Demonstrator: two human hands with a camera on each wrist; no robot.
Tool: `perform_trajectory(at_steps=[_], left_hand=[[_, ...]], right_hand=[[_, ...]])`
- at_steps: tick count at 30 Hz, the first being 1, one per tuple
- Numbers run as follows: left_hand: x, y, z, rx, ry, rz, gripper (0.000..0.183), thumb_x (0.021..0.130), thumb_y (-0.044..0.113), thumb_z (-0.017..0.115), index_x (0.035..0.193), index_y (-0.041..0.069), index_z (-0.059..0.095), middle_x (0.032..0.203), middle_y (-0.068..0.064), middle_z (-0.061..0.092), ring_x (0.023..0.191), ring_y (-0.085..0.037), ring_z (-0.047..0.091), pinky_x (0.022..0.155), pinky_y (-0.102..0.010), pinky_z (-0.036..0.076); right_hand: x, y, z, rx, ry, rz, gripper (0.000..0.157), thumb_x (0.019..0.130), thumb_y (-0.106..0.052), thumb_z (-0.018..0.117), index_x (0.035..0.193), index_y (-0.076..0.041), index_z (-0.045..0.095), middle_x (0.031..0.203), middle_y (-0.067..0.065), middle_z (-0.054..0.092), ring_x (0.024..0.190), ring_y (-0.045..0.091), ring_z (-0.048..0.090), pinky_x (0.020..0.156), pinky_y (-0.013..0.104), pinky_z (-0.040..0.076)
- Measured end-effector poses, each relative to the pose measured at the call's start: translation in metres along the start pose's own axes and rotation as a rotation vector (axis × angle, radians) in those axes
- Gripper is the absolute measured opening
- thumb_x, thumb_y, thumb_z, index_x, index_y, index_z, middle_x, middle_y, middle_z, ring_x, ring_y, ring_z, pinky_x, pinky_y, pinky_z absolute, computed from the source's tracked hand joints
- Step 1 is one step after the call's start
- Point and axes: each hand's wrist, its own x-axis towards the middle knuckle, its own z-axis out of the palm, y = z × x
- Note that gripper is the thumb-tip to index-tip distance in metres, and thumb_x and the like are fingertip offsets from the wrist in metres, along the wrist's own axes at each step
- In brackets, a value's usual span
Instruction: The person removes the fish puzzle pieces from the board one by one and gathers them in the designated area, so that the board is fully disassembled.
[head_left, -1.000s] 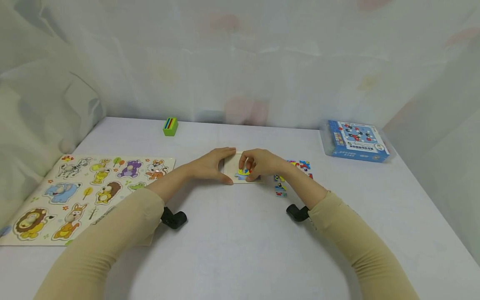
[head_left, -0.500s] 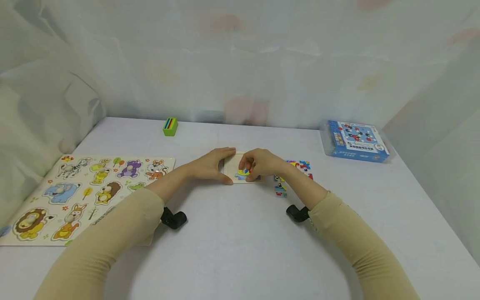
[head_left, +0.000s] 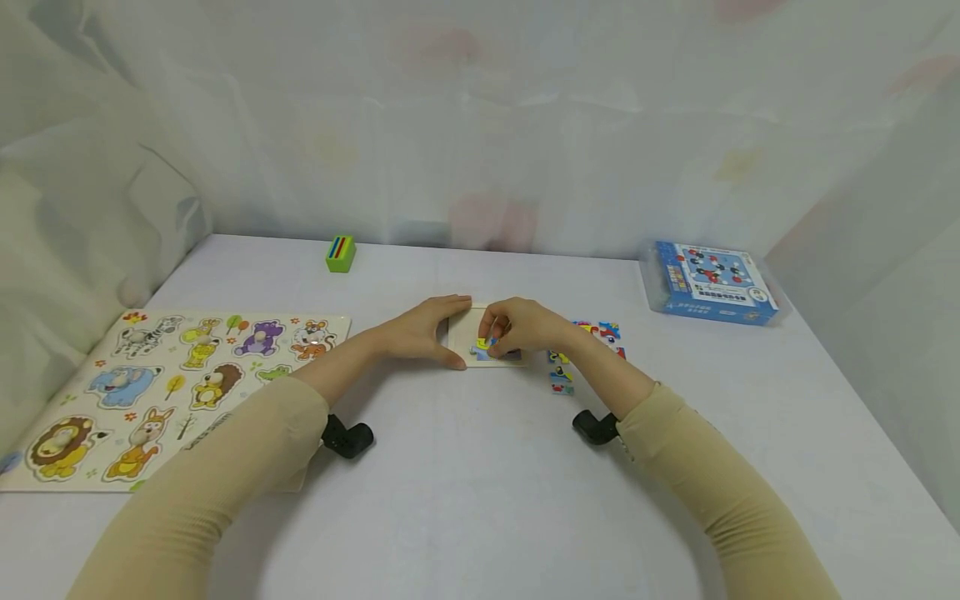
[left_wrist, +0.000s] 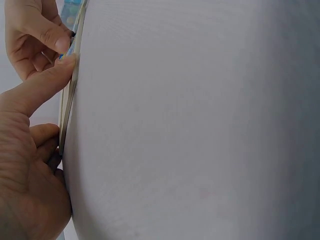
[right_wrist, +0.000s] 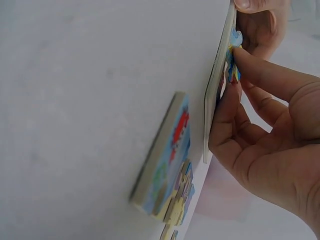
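A small wooden puzzle board (head_left: pixel 459 332) lies on the white table in front of the person. The left hand (head_left: pixel 420 329) holds its left end, with the thumb on the near edge and the fingers toward the far edge. Over the board's right part, the right hand (head_left: pixel 522 323) pinches a small colourful jigsaw piece (right_wrist: pixel 233 70) between thumb and fingers. That piece stands tilted just at the board's surface. Part of the board's inside is hidden under the right hand. Several loose jigsaw pieces (head_left: pixel 561 377) lie right of the board, partly covered by the right forearm.
A large animal puzzle board (head_left: pixel 172 392) lies at the left, partly under the left forearm. A green block (head_left: pixel 341 254) with coloured stripes stands at the back. At the back right sits a blue box (head_left: pixel 716 282) with a clear case behind it.
The right thumb has shifted slightly up and left, closer to the fingers, and the piece in that hand has turned a little. The left hand and the board stay in place.
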Motion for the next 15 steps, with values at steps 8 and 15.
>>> perform_trajectory(at_steps=[8,15], left_hand=[[-0.0004,0.0022,0.0003,0.000,0.001,-0.005,0.103,0.075,0.034,0.084,0.154,-0.001,0.028,0.164,-0.014,0.026,0.155,-0.033,0.020,0.128,-0.050,0.017],[-0.0007,0.0025,0.0008,-0.008,0.002,-0.008,0.103,0.075,0.034,0.084,0.154,-0.001,0.028,0.164,-0.014,0.026,0.155,-0.033,0.019,0.128,-0.050,0.017]], right_hand=[[-0.0006,0.0020,-0.0006,0.053,-0.012,-0.024,0.013,0.092,-0.009,0.064,0.104,-0.008,0.066,0.075,-0.004,0.056,0.070,0.012,0.051,0.068,0.023,0.043],[-0.0004,0.0015,-0.0001,0.042,-0.001,-0.017,0.011,0.091,-0.011,0.066,0.102,-0.010,0.067,0.079,-0.003,0.058,0.072,0.013,0.053,0.067,0.022,0.044]])
